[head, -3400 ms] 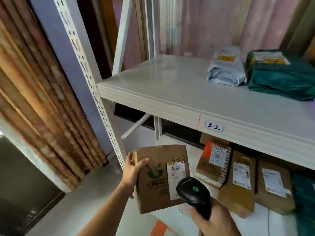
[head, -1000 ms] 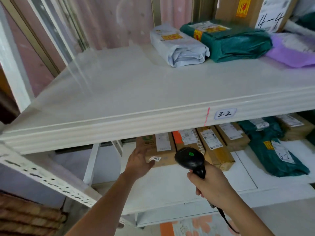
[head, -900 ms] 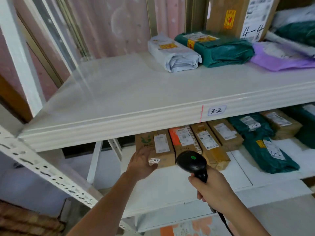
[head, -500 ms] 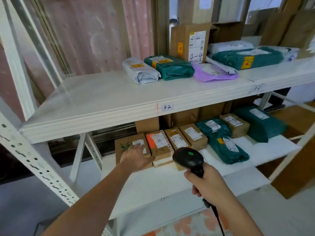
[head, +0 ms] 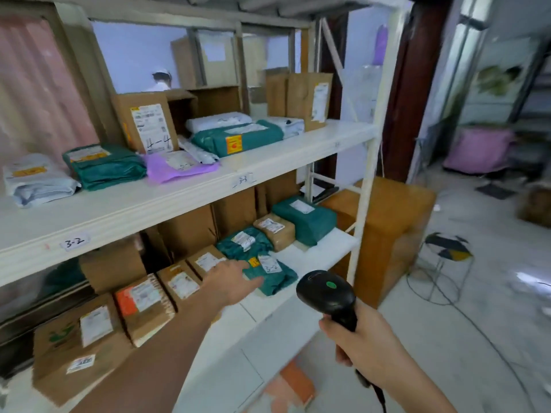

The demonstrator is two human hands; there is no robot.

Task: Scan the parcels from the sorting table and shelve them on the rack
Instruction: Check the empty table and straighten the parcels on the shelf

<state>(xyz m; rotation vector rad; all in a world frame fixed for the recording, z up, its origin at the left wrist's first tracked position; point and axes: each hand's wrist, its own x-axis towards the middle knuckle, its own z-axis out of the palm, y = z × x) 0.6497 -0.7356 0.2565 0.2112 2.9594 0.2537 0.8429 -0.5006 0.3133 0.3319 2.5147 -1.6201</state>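
Note:
The brown cardboard parcel with the green logo (head: 74, 347) lies at the left end of the rack's lower shelf (head: 268, 323), beside a row of other brown parcels (head: 149, 302). My left hand (head: 231, 280) hovers empty over that shelf, fingers extended, in front of a green bag parcel (head: 274, 278). My right hand (head: 362, 338) grips the handle of a black barcode scanner (head: 326, 293) with a green dot, held in front of the rack.
The middle shelf (head: 179, 198), labelled 3-2, carries white, green and purple bags and a box marked 4-4 (head: 146, 123). An orange-brown cabinet (head: 390, 234) stands right of the rack, a wire stool (head: 444, 263) beyond it. A person's cap shows behind the rack.
My left hand has let go of the logo parcel, now lying on the lower shelf, and moved right. The view has swung right along the rack; the scanner stays in my right hand.

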